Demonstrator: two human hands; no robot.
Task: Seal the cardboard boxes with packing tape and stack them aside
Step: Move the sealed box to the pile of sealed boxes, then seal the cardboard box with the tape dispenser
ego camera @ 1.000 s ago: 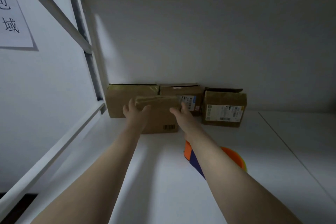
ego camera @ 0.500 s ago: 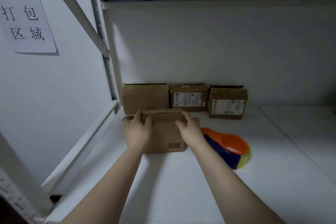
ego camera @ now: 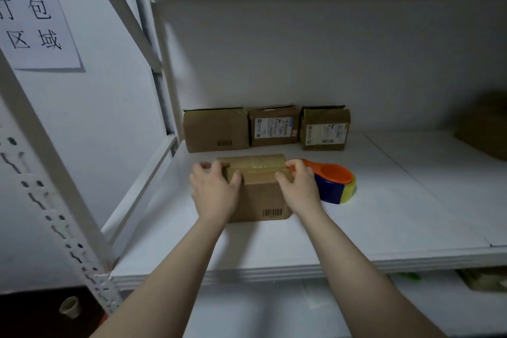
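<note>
Nearest the camera, two bare forearms reach up from 6 o'clock over the front edge of the white shelf (ego camera: pixel 384 214). The left grip (ego camera: pixel 214 192) clasps the left top corner of a small cardboard box (ego camera: pixel 260 197), fingers curled over its top edge and thumb on the near face. The right grip (ego camera: pixel 299 189) clasps the right top corner the same way, so both grips are closed on this box. The box stands on the shelf at the centre of the view, a barcode low on its near face and a glossy strip of tape running along its top.

At 3 o'clock of the box, just beside the right grip, lies a tape dispenser (ego camera: pixel 336 184) with an orange top, a dark blue body and a yellowish roll.

Farther back, at 12 o'clock, three more boxes stand in a row against the rear wall: a plain box (ego camera: pixel 216 129) on the left, a middle box (ego camera: pixel 274 126) and a right box (ego camera: pixel 325 129), the last two with printed labels.

At 9 o'clock a perforated rack upright (ego camera: pixel 55 173) slants across, and at 10 o'clock a paper sign (ego camera: pixel 35 16) with handwritten characters hangs on the wall.
</note>
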